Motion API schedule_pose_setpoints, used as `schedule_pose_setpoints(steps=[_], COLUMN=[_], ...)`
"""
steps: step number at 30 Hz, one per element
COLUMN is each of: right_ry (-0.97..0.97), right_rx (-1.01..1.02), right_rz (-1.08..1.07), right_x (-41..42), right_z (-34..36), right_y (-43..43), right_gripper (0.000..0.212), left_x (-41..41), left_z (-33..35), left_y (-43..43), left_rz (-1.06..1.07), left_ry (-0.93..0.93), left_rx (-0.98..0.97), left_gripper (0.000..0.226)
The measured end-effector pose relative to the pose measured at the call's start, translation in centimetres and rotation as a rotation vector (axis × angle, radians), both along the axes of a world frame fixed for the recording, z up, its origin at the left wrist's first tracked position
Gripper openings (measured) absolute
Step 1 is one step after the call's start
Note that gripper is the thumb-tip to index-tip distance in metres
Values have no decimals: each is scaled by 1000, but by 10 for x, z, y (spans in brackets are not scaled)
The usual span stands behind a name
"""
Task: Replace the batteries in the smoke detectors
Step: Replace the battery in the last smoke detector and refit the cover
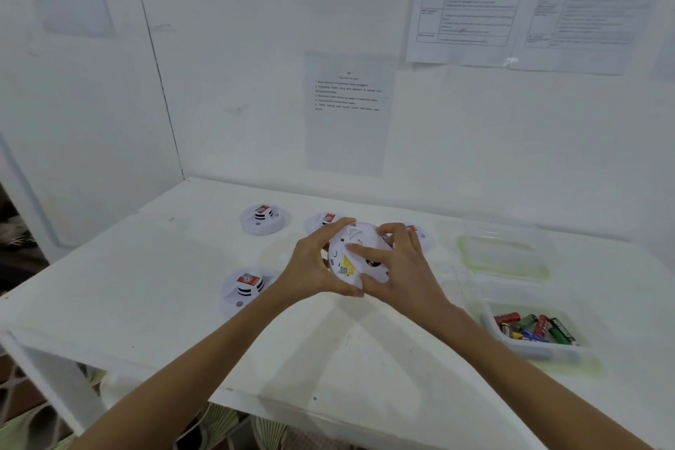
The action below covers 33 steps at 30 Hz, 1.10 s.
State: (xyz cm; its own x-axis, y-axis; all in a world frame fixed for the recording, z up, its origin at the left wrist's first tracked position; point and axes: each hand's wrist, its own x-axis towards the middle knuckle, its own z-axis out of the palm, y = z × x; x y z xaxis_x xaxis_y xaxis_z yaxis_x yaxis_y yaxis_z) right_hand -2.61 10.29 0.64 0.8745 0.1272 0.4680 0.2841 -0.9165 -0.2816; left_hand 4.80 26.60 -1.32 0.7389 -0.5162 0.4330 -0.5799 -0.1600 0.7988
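I hold a round white smoke detector (359,250) above the table, its back side with a yellow label facing me. My left hand (317,263) grips its left rim. My right hand (398,267) grips the right rim, with its thumb pressing on the back. Several other white detectors rest on the table: one at the back left (262,219), one at the front left (245,289), one behind my left hand (321,221) and one mostly hidden behind my right hand (420,234). A clear tub (489,321) at the right holds several batteries (535,329).
A clear plastic container (504,256), seemingly empty, sits behind the battery tub. The white table (153,274) stands in a corner of white walls with printed sheets (347,110) taped up. The table's front edge runs below my forearms.
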Motion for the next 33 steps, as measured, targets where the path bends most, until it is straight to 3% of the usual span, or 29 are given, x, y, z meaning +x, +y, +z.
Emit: schedule_pose_setpoints(steps=[5,9,14,20,26,33], right_ry=[-39,14,-31,-28,-75,-150], right_rx=[-75,8,-99,-86,80,-86], right_rz=[79,75,314,402,333,333], right_x=[4,5,8,15,17,15], right_z=[6,6,22,30,18,20], right_y=[-10,-15,-21,-22,-30,-28], right_gripper=[44,47,42,41,33,23], left_x=[5,7,8,11,11,0], left_z=[-7,-6,0,5,4,3], left_y=[0,0,4,2,6,7], left_rz=[1,-4,-41,-82,-10,-17], left_ry=[-23,-33,12,-35,-99,-85], left_rx=[-21,7,3,2,-15,-41], left_gripper=[96,100,98,100,97,96])
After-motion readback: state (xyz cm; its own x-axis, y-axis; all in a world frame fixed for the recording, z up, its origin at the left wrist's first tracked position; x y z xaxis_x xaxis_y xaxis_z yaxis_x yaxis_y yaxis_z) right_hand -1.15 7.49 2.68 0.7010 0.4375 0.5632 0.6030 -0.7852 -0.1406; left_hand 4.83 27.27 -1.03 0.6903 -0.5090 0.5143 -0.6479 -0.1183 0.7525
